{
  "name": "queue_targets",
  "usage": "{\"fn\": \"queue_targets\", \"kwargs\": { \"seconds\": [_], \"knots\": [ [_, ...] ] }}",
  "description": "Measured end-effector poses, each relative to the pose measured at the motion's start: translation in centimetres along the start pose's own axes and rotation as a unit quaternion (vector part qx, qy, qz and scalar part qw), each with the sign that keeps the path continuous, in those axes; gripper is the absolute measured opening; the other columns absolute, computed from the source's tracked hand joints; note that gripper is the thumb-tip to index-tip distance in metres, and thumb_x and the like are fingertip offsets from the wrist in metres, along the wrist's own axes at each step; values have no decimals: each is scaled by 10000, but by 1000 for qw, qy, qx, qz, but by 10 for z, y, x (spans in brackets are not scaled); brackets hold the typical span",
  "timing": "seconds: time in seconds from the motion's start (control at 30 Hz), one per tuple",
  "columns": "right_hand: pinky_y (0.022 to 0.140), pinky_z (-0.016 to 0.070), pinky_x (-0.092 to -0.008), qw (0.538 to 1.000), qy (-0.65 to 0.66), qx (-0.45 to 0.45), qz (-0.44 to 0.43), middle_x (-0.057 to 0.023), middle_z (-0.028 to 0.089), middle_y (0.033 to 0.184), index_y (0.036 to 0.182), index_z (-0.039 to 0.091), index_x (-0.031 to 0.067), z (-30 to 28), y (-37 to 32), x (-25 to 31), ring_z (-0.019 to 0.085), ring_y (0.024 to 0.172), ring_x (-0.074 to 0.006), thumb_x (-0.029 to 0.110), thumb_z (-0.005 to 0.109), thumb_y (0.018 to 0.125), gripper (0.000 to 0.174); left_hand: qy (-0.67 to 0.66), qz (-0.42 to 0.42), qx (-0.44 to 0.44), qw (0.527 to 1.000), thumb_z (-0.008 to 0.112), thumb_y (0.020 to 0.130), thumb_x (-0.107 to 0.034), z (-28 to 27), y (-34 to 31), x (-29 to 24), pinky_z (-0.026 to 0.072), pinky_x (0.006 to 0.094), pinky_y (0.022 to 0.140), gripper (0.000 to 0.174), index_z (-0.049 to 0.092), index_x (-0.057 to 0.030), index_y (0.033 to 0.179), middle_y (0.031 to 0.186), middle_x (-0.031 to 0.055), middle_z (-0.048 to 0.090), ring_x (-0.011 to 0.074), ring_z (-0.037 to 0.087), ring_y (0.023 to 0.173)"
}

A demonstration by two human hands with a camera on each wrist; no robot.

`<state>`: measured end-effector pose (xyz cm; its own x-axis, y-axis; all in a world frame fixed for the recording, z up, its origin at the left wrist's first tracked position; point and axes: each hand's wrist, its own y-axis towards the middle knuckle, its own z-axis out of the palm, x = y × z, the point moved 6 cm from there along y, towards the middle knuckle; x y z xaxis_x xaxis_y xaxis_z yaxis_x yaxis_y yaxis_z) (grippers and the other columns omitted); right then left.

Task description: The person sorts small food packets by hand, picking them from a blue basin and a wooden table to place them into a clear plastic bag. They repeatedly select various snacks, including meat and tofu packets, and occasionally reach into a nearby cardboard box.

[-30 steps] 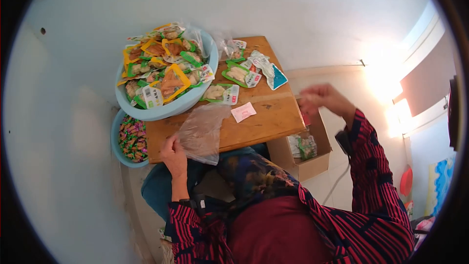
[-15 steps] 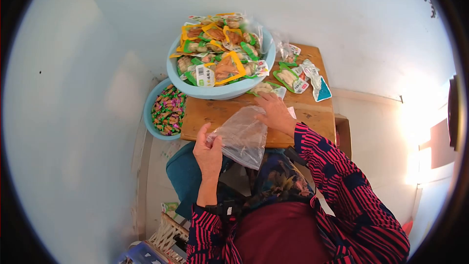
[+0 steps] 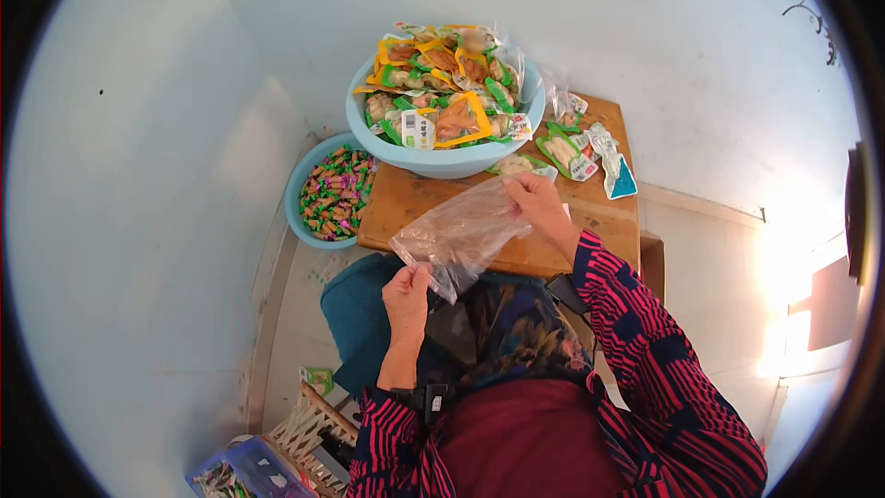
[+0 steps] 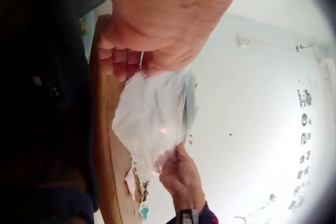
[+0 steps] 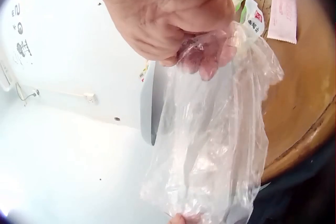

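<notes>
A clear plastic bag (image 3: 461, 231) stretches between both hands above the front of the wooden table. My left hand (image 3: 406, 300) pinches its lower left end between thumb and fingers. At the other end my right hand (image 3: 539, 205) grips the bag's upper right corner, with several fingertips (image 5: 207, 66) showing through the film in the right wrist view. The bag looks flat, with nothing in it. Just beyond the right hand lies a green-edged food packet (image 3: 518, 164), partly covered. A small pink sachet (image 5: 284, 11) rests on the wood beside the right hand in the right wrist view.
A blue basin (image 3: 442, 164) heaped with yellow- and green-edged packets stands at the table's back left. More packets (image 3: 567, 152) lie at the back right. Lower left is another basin (image 3: 293, 194) of small wrapped pieces. A cardboard box (image 3: 653, 263) sits right of the table (image 3: 599, 221).
My right hand has come from over the box at the right to the bag and gripped its corner. The bag is now lifted and drawn taut. The head view has shifted.
</notes>
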<state>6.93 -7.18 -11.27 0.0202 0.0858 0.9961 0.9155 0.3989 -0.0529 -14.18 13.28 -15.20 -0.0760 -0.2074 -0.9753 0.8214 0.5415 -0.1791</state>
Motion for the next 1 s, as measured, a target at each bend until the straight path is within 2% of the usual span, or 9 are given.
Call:
{"fn": "queue_targets", "kwargs": {
  "seconds": [0.23,0.5,0.57,0.6,0.7,0.77,0.83,0.93,1.0],
  "knots": [
    [469,416,-274,999,-13,-37,18,15,533,594,761,607,29,-25,-10,10,487,502,-76,273,626,987,332,-34,-24,5,999,657,977,-122,-12,-14,-29,468,230,624,164,698,18,901,788,28,675,82,576,662],
    [503,410,-291,990,-86,-102,36,20,538,605,795,630,-5,-35,-15,-1,479,529,-96,289,672,946,333,-79,-50,32,995,746,927,-143,-5,-33,-50,452,221,560,170,682,-12,840,718,36,663,82,557,592],
    [542,425,-292,961,-173,-204,-64,-3,563,630,806,649,-30,-38,-26,16,483,587,-84,288,689,927,343,-83,-39,31,995,759,917,-146,-4,-35,-56,443,215,558,172,679,-19,833,712,28,659,76,552,591],
    [542,425,-292,962,-172,-205,-64,-3,563,630,806,649,-30,-36,-31,20,483,587,-84,288,689,927,343,-88,-30,30,995,772,907,-148,-2,-36,-60,434,209,555,176,676,-25,826,707,21,654,70,547,590],
    [578,444,-289,910,-255,-250,-211,-27,598,662,870,684,-34,-24,-58,61,502,639,-70,260,694,922,299,-54,6,15,998,776,903,-136,1,-41,-79,414,198,556,173,667,-33,817,701,1,638,50,532,593],
    [585,459,-299,977,-141,-72,-143,-31,630,701,966,699,-16,3,-68,66,537,658,-70,220,693,928,239,-26,19,12,999,774,904,-125,10,-48,-97,406,191,558,176,656,-36,807,696,-11,623,40,521,596],
    [607,480,-294,992,-102,25,-75,-26,650,737,1003,695,-5,31,-88,79,555,671,-75,190,691,934,207,1,33,10,999,772,904,-114,19,-51,-109,397,185,560,181,645,-39,798,691,-23,609,29,510,599],
    [638,504,-290,995,-33,70,-62,-34,659,762,1007,689,-14,68,-114,100,572,686,-80,190,690,938,216,48,95,25,994,782,890,-113,32,-57,-120,386,198,549,201,625,-37,789,659,-31,564,35,477,588],
    [669,525,-295,984,52,125,-112,-48,679,782,1016,683,-23,85,-122,107,604,707,-87,188,686,938,225,196,199,20,960,774,878,-35,41,-65,-131,373,179,554,204,585,-37,800,696,-72,543,2,467,632]
  ]
}}
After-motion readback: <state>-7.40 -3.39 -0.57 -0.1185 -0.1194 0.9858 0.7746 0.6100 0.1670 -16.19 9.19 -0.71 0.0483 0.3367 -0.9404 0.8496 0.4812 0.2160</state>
